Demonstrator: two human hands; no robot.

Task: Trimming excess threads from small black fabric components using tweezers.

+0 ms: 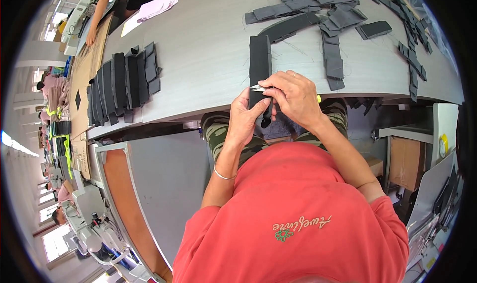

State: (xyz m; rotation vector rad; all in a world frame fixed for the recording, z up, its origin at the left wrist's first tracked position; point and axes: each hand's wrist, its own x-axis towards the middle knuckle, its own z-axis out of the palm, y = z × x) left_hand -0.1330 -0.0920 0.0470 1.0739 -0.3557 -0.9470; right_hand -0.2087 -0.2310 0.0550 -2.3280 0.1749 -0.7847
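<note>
A black fabric strip [259, 59] reaches from the table's front edge up onto its top, with its lower end bent downward. My left hand [244, 115] grips this strip near the lower end, thumb pressed on its face. In my right hand [297, 95] is a small pair of thread snips [257, 88], mostly covered by the fingers. Their pale pointed blades lie over the strip, just above my left thumb. The two hands are close together at the table edge.
Dark fabric pieces [303, 5] lie heaped and chained at the back right, with loose threads around. A row of similar folded strips [119, 82] sits at the left. Pink sheets [159, 6] lie at the back left, near another person's arm [101, 10]. A cardboard box [405, 163] stands below right.
</note>
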